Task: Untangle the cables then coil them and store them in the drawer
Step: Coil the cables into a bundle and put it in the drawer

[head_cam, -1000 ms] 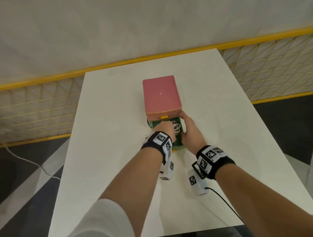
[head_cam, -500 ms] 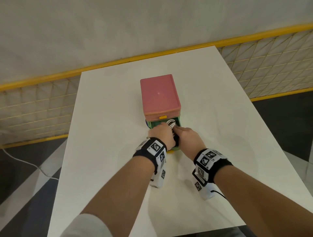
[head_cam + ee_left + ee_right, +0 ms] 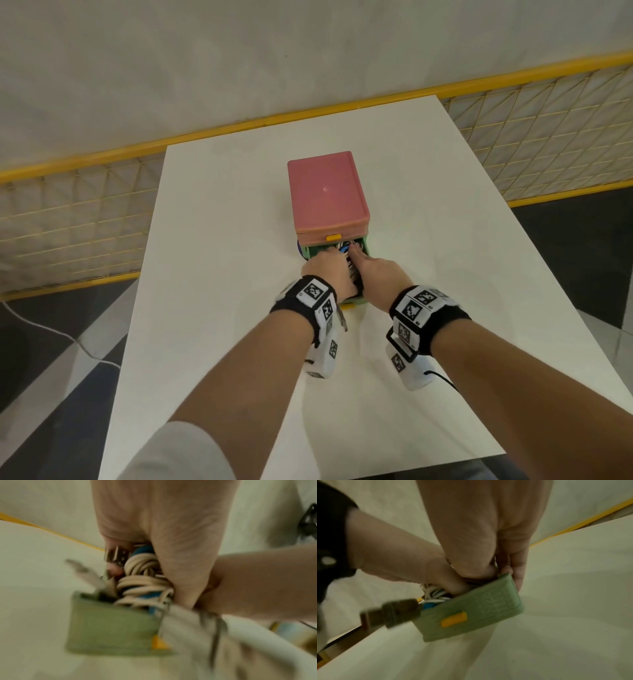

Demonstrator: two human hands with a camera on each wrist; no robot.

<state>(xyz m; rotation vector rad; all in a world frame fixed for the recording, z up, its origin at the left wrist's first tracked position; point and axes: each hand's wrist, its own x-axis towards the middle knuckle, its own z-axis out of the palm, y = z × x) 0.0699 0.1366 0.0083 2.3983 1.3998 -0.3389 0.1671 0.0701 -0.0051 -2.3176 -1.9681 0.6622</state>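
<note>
A green drawer [image 3: 365, 245] is pulled out of the pink box [image 3: 325, 192] toward me. Coiled white and blue cables [image 3: 346, 249] lie inside it. My left hand [image 3: 328, 256] reaches into the drawer from above, fingers curled round the cable coil [image 3: 140, 586], and a metal USB plug [image 3: 118, 555] sticks up beside them. My right hand [image 3: 358, 255] is at the drawer's right side. In the right wrist view its thumb is inside and its fingers [image 3: 517, 568] are outside the green wall [image 3: 479, 608]. Both hands hide most of the drawer's inside.
The box stands mid-table on a white table [image 3: 222, 240]. Beyond the table's far edge runs a yellow-framed wire fence [image 3: 513, 113] in front of a wall. A yellow handle [image 3: 453, 619] sits on the drawer front. A white cable [image 3: 51, 329] lies on the dark floor at the left.
My right hand has moved from the drawer's outer right side in over the drawer. Both hands have reached further toward the back of the drawer, onto the cables.
</note>
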